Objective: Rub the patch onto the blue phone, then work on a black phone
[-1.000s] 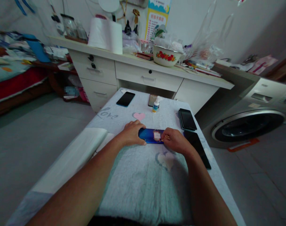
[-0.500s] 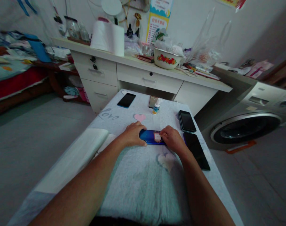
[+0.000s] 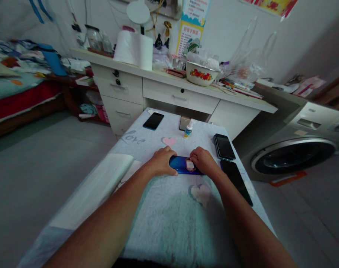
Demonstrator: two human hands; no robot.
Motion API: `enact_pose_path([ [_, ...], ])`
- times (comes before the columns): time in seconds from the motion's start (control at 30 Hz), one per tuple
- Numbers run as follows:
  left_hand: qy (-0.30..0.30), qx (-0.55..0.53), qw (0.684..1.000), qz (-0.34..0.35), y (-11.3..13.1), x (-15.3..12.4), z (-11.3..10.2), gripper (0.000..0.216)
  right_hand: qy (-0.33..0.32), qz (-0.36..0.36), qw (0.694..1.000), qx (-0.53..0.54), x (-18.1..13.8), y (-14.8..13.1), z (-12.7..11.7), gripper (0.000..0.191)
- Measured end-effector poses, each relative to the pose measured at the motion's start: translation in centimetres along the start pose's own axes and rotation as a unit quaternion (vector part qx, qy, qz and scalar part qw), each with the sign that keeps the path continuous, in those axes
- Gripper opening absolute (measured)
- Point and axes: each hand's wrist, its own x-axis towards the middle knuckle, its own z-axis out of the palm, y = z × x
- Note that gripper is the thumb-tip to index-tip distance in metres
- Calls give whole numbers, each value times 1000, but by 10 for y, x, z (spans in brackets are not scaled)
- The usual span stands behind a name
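Observation:
A blue phone (image 3: 179,165) lies back side up and crosswise on the cloth-covered table. Its left end is gripped by my left hand (image 3: 162,162), with the thumb at the near edge and the fingers at the far edge. On the phone's back sits a pale square patch (image 3: 190,165) with a brownish surround. My right hand (image 3: 204,160) bends over the phone's right part, fingertips pinched together at that patch. Whatever is between those fingertips is too small to make out. Beyond the phone stands a small white spray bottle (image 3: 188,129) with a blue and yellow label.
A dark phone (image 3: 153,121) lies at the far left of the table. Stacked devices (image 3: 224,146) and a larger black tablet (image 3: 238,182) lie along the right side. White folded material (image 3: 99,190) covers the left edge. A white desk (image 3: 180,95) and washing machine (image 3: 294,149) stand beyond.
The whole view has shifted slightly, so everything sits a little lower and further right. Both hands stay on the blue phone; the right fingertips have moved slightly at the patch.

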Motion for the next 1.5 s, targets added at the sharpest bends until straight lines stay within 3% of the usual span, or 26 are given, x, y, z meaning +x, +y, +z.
enact_pose_path([
  [0.17,-1,7,1000,0,1,0,-1,71,-18,0,1000,-21,11,-8,3,20],
  [0.57,0,12,1000,9,3,-2,-3,67,19,-59,998,16,10,-25,15,20],
  [0.9,-21,-35,999,2,-3,-3,-4,89,13,-45,999,-6,10,-18,12,21],
  [1.13,-14,23,999,-47,-6,-5,-7,75,20,-24,1000,-2,9,-10,11,21],
  [1.5,-37,19,998,-51,-1,-7,-16,64,23,-74,997,5,16,-41,20,21],
])
